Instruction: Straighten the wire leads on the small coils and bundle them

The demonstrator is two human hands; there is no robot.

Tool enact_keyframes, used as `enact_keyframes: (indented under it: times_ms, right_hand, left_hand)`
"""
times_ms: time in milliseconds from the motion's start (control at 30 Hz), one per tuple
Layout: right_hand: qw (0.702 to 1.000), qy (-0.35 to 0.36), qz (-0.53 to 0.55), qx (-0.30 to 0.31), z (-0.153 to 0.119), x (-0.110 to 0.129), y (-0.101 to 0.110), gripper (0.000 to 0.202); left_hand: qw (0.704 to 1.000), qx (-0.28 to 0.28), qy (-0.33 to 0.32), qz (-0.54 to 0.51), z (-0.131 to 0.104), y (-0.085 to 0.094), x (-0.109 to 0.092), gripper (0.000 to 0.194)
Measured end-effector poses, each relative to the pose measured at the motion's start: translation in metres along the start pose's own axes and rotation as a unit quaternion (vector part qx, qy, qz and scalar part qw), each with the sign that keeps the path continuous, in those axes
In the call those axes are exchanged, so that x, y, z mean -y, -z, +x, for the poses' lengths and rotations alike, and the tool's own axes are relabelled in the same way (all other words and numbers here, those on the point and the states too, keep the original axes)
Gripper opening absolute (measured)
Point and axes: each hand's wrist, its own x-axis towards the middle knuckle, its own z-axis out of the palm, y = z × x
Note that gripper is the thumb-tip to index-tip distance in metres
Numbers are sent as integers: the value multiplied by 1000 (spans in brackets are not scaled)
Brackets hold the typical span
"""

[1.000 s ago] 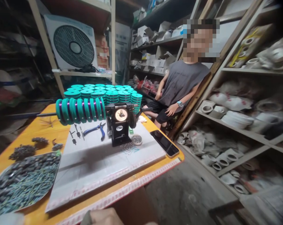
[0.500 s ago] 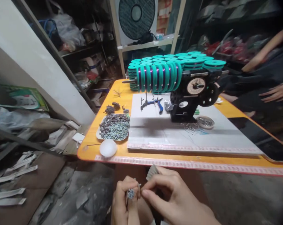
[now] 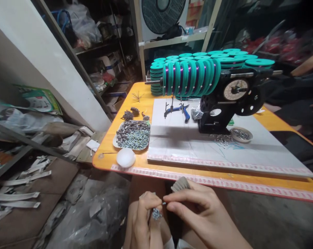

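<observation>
My left hand is closed around a bundle of small blue-grey rods, whose ends show between thumb and fingers. Close on its right, my right hand pinches a tiny blue-grey piece between thumb and forefinger. A grey ribbed bundle shows behind the right forefinger, against the other fingers. Both hands are in front of the table edge, above the lap. Beyond them, a white tray holds brown-grey pieces and thin blue-green rods.
A white round lid lies near the front edge of the orange table. On the white board stand a black winding machine with green spools, blue pliers and a round dish. Another person's arm is at right.
The view has shifted, so the table items sit further right. My right fingertips now pinch a tiny piece beside my left hand, and the grey ribbed bundle is more exposed.
</observation>
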Motion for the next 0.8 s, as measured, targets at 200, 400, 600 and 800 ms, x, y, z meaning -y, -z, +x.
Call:
enact_keyframes:
  times_ms: [200,400,600,800]
  right_hand:
    - [1000,14,8,3,3,-1,-3,13]
    - [999,15,-42,20,-1,2,-9,11]
    - [991,53,-125,13,-3,10,-16,18]
    - [985,48,-163,38,-4,10,-20,21]
  left_hand:
    - [1000,4,6,-3,-1,1,-1,21]
    - [997,-10,70,-25,-4,4,-4,27]
    - [973,-111,66,-190,2,-1,-6,20]
    - [950,-153,61,-265,1,-7,-11,15]
